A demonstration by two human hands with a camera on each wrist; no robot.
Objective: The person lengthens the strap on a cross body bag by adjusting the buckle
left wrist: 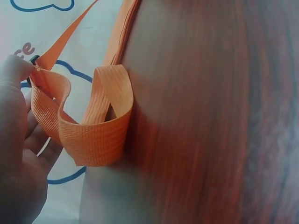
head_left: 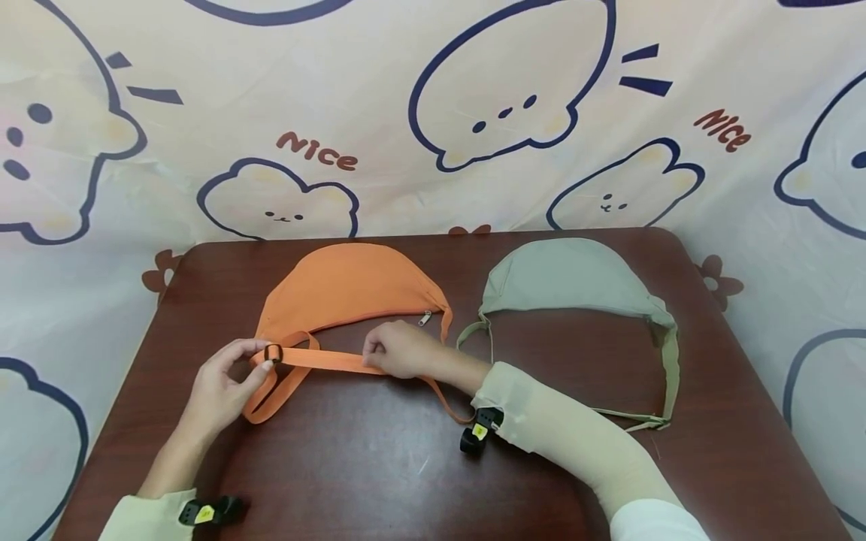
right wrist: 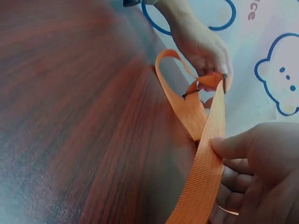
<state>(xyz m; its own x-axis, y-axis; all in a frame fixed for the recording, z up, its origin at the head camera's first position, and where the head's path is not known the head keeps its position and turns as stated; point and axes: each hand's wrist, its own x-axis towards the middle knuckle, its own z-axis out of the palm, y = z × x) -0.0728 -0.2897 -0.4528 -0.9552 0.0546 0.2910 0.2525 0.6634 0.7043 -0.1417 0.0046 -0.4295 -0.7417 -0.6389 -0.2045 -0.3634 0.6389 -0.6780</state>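
An orange waist bag lies on the brown table, its zip pull near the lower right edge. Its orange strap runs between my two hands in front of the bag. My left hand pinches the dark slide buckle between thumb and fingers, and a loop of webbing hangs below it. With thumb and fingers my right hand pinches the strap to the right of the buckle. In the right wrist view the strap stretches from that hand toward the buckle.
A pale green waist bag lies on the right of the table, with its green strap trailing forward beneath the right forearm. Behind the table hangs a white cloth printed with cartoon figures. Each wrist wears a black band.
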